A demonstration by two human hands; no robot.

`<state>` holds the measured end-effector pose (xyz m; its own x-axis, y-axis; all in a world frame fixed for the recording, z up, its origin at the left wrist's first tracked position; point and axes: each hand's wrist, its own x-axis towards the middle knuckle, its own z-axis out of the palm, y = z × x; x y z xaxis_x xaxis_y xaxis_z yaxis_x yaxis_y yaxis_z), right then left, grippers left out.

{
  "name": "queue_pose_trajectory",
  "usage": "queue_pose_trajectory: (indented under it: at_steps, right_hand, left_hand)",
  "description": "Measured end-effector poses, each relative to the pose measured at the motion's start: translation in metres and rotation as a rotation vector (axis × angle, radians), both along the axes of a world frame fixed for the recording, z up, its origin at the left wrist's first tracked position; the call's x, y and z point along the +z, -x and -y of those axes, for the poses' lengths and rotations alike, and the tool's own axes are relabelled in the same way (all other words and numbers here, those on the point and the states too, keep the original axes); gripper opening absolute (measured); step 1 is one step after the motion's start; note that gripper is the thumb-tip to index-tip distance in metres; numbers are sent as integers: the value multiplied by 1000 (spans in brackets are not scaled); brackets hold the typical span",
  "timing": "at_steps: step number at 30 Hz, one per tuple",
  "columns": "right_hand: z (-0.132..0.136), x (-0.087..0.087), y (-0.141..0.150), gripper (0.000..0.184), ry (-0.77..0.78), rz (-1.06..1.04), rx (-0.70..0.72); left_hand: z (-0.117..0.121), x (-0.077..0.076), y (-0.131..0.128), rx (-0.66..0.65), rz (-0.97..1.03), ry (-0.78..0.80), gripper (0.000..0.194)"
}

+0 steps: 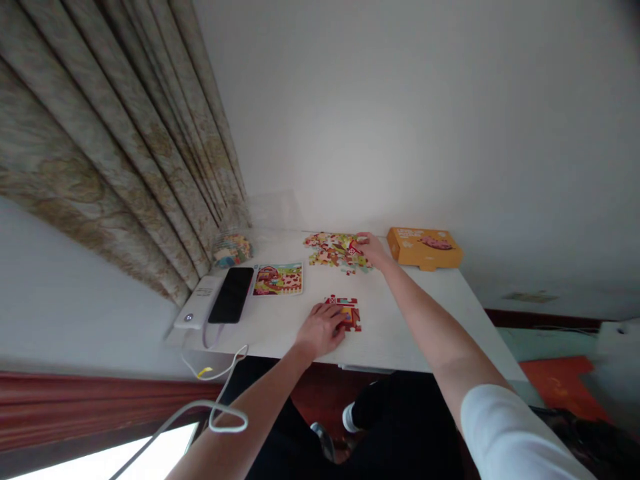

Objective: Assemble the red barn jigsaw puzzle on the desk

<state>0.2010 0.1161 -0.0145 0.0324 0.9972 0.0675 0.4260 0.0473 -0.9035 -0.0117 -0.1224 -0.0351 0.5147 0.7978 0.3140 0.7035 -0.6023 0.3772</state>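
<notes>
My left hand lies at the near edge of the white table, its fingers curled over a small group of joined red and yellow jigsaw pieces. My right hand reaches to the far side, with its fingertips on a red jigsaw piece. That piece sits at the edge of a loose spread of colourful puzzle pieces. My fingers hide part of the joined group and the spread.
A picture card of a farm scene lies left of the pieces, next to a black smartphone and a white power bank with a cable. An orange box stands at the back right. A transparent bag sits by the curtain.
</notes>
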Motion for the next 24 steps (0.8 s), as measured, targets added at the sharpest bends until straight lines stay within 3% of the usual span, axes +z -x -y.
queue_pose_trajectory:
  at_steps: [5, 12, 19, 24]
  right_hand:
    - [68, -4, -34, 54, 67, -357, -42]
    - [160, -10, -56, 67, 57, -495, -109]
    - [194, -13, -59, 53, 175, -698, -127]
    - [203, -19, -57, 47, 179, -632, -169]
  left_hand:
    - [0, -3, 1, -12, -4, -23, 31]
    - [-1, -2, 0, -35, -32, -35, 34]
    - [0, -1, -1, -22, -51, -43, 33]
    - [1, -2, -1, -17, -37, -46, 33]
